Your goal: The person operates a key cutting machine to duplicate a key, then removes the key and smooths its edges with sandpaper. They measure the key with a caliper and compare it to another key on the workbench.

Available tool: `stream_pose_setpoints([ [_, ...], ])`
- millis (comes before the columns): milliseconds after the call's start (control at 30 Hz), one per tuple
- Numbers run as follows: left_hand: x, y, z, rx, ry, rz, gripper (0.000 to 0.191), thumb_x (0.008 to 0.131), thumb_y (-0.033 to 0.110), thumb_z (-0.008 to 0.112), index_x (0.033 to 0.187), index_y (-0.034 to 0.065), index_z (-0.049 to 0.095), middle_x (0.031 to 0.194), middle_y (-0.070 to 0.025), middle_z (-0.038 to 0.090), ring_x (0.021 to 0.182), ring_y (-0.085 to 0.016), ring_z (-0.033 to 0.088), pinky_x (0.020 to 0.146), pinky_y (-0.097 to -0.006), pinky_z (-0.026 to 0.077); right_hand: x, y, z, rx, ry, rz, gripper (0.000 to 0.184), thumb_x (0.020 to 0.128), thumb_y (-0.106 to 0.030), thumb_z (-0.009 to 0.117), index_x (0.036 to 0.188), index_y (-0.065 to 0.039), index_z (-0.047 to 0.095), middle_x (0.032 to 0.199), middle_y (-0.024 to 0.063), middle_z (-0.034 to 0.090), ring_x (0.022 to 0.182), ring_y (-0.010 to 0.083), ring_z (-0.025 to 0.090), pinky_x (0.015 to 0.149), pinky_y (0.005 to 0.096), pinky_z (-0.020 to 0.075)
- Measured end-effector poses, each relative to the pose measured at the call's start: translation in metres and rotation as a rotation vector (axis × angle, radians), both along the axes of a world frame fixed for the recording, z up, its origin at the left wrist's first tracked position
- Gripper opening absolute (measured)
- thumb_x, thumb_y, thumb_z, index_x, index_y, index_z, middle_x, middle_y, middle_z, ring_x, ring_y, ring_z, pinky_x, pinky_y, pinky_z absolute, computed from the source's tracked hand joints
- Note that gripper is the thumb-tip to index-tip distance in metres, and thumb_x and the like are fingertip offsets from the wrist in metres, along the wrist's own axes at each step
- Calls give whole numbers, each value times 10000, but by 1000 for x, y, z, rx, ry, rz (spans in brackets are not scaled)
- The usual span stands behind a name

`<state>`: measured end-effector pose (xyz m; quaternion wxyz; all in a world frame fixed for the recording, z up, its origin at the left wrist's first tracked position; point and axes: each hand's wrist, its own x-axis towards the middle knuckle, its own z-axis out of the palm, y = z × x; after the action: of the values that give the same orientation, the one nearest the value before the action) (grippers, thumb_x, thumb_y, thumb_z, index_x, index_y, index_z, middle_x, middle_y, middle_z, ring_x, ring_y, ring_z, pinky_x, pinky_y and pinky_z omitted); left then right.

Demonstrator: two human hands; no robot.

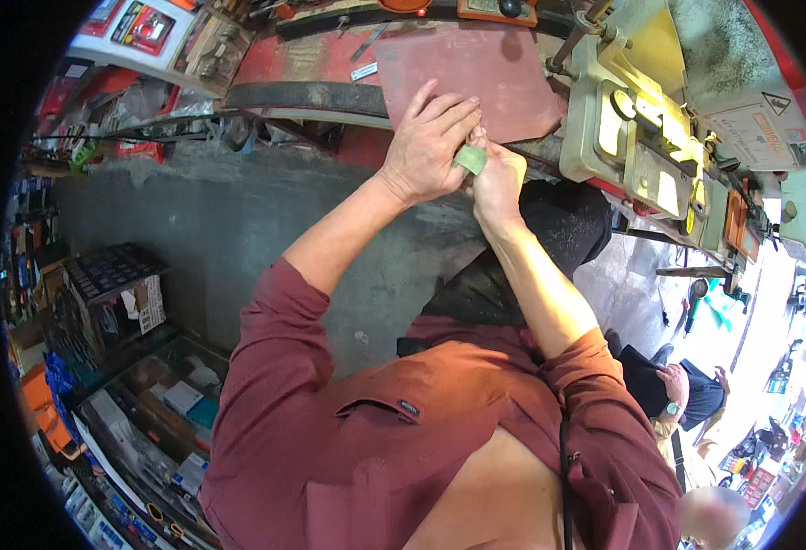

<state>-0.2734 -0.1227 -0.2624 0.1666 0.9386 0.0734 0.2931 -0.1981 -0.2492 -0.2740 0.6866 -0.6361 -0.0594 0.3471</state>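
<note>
Both of my hands meet over the near edge of a reddish mat on the workbench. My left hand is on the left, its fingers stretched toward the fingertips of the other hand. My right hand is curled beside it, thumb and fingers pinched together. A small green piece, perhaps tape or cloth, shows between the two hands; which hand grips it I cannot tell. Whatever lies between the fingertips is hidden. Beyond my left hand, a small metal strip with writing and a flat metal blade lie on the bench.
A key cutting machine stands on the bench to the right. A wooden tray of metal parts is at the upper left. Behind on the left are a cardboard box and a glass display case. Another person is at the lower right.
</note>
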Motion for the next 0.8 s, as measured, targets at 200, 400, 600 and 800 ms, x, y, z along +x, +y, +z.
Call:
stream_pose_setpoints([
  [200,5,3,7,51,6,-75,501,817,257,582,1228,-9,688,1318,-162,675,1225,-325,616,1210,-553,302,4,0,-4,135,28,32,419,1041,-276,645,692,-46,620,599,-44,532,476,50,427,438,273,305],
  [400,3,1,-1,47,-92,-131,500,835,256,576,1243,-12,682,1326,-170,674,1220,-352,616,1201,-561,306,6,9,1,-126,188,27,450,1073,-256,573,666,-69,618,585,-2,548,430,74,427,404,277,280],
  [600,4,0,0,91,-60,-87,503,761,227,642,1186,-38,691,1287,-177,679,1188,-322,621,1180,-548,338,7,1,-7,-8,79,45,414,1054,-250,618,698,-38,633,591,-29,538,463,63,445,422,275,325],
  [800,2,-6,3,44,-9,-4,456,782,226,661,1162,-25,694,1263,-179,684,1213,-325,618,1186,-558,333,5,-5,-18,173,-100,49,400,1044,-247,629,687,-67,614,608,-39,519,480,60,418,428,294,290],
])
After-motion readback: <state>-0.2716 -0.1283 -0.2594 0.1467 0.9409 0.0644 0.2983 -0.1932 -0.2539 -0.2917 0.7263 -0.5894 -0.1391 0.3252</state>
